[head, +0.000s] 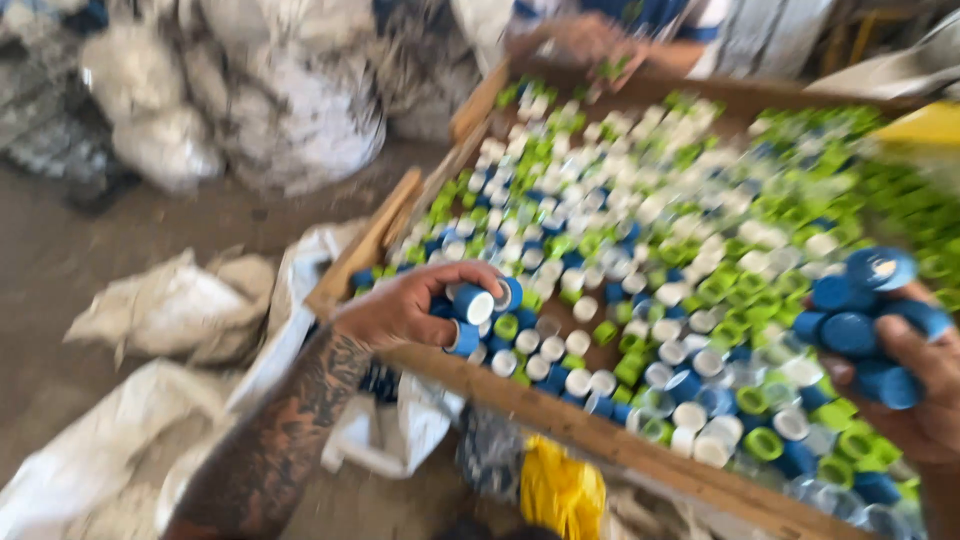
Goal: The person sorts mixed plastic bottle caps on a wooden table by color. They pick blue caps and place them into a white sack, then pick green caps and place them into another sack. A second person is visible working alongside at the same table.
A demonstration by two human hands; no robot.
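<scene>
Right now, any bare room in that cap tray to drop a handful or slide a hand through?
Little. The wooden tray is crowded with bottle caps edge to edge. Only small brown gaps show just past the left hand, around. The right hand is full of blue caps. Another person's hand is at the far rim.

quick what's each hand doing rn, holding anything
Left hand: closed on a few blue caps over the wooden tray.
Right hand: cupped, holding a pile of blue caps.
</scene>
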